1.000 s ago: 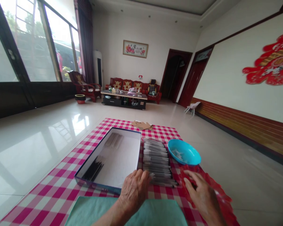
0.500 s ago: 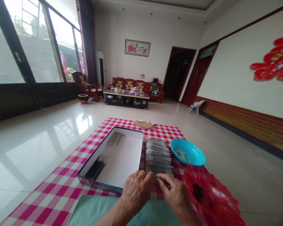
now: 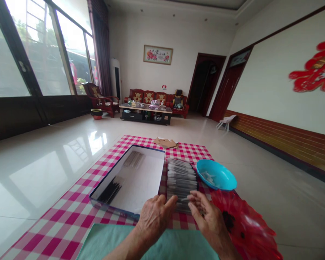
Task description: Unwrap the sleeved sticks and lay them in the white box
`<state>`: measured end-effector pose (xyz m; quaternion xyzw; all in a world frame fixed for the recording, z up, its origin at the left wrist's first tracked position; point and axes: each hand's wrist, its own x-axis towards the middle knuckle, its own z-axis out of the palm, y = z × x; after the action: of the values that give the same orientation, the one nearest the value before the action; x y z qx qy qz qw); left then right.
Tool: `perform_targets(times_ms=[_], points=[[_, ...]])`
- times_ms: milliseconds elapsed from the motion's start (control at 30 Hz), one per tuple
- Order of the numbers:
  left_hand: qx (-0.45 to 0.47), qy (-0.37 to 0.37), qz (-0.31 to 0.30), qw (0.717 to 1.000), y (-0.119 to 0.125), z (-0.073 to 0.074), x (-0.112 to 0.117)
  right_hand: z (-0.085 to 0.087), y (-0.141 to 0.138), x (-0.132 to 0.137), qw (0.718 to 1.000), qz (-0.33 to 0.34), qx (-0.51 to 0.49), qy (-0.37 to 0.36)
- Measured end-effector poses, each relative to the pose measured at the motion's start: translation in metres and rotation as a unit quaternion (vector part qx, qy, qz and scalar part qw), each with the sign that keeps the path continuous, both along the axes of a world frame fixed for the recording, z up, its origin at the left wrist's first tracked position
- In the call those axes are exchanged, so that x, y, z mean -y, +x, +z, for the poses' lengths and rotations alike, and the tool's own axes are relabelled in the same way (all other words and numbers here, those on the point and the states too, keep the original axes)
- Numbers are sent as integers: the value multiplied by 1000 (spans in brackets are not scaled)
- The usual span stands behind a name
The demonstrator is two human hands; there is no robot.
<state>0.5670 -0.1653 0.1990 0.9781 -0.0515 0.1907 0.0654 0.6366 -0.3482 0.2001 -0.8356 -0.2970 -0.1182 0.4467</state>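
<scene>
My left hand (image 3: 156, 213) is just right of the shallow tray's near end, its fingers curled together; whatever they hold is hidden. My right hand (image 3: 207, 213) has thumb and forefinger close together at a small pale piece (image 3: 184, 199), too blurred to name. Just beyond both hands lies a row of slim, clear, pen-like sticks (image 3: 181, 177) with dark ends. In the white-lined tray (image 3: 146, 180) sit a bundle of black sticks (image 3: 110, 191) and a bundle of greyish clear sticks (image 3: 134, 159). A blue bowl (image 3: 227, 177) holds small whitish translucent pieces (image 3: 208, 177).
A red, petal-edged translucent dish (image 3: 251, 227) stands right of my right hand. Under my forearms lies a green cloth (image 3: 108, 238) on a pink checked tablecloth (image 3: 56, 224). Torn cardboard (image 3: 166, 143) rests at the far edge. A coffee table (image 3: 146, 113) and wooden sofa stand across the room.
My right hand has moved slightly right and away from my left, its fingers parting a little. A gap now shows between the hands, which were nearly touching. My left hand stays almost in place.
</scene>
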Motion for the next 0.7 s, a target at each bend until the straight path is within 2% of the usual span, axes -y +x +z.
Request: perform_targets(times_ms=[133,300,500,700], points=[[-22,-6,2,1000,-1,4,1,-5,-1,-11,994,10,108,5],[-20,-19,4,1000,0,0,2,-13,4,-17,974,39,222,-30],[-20,-31,11,999,1,-5,4,-11,9,-14,973,50,206,-90],[-43,-39,4,998,1,5,1,-3,15,-8,976,69,166,-122]])
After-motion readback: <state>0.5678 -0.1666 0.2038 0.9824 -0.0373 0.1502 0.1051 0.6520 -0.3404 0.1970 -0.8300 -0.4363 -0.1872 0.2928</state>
